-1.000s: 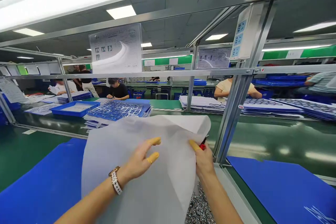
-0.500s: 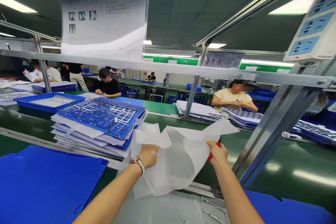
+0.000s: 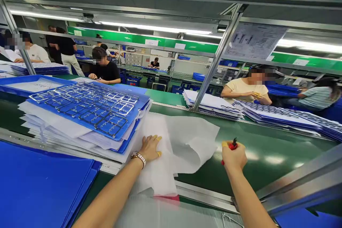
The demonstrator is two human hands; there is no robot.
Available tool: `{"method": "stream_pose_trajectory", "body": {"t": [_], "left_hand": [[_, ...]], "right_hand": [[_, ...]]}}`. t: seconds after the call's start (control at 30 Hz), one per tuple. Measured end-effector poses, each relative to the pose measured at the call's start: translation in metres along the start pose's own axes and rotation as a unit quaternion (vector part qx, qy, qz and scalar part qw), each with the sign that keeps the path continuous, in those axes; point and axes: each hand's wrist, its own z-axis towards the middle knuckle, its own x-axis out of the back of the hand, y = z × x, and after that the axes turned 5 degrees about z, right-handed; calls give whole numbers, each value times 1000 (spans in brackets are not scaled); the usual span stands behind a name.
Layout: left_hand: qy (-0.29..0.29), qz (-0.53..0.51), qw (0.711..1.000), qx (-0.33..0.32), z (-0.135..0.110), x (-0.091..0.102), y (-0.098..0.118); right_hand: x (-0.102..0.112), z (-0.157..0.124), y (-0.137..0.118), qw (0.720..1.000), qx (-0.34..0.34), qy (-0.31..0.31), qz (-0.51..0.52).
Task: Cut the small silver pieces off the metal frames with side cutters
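Close by, left hand (image 3: 150, 148) open, flat on white sheet (image 3: 189, 142). Sheet lies on green belt (image 3: 267, 151), touching blue tray stack (image 3: 88, 110). Right hand (image 3: 234, 157) closed round red tool (image 3: 233, 145), near sheet. Farther back, person (image 3: 240, 87) sits at bench.

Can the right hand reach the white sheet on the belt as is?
Probably yes: the right hand is beside the white sheet, only bare green belt between. It is fisted around a red tool, so gripping may be awkward.

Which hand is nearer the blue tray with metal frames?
Left. The left hand lies on the white sheet beside the blue tray; the right hand, gripping a red tool, is farther right.
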Motion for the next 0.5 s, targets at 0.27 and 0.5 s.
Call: {"method": "stream_pose_trajectory", "body": {"t": [0.27,0.5], "left_hand": [[-13,13,1000,-25,-5,17,11],[3,-8,992,-128,-104,58,33]], "right_hand": [[-6,-75,-50,879,306,-361,-54],[-53,-71,-7,908,192,-366,-62]]}}
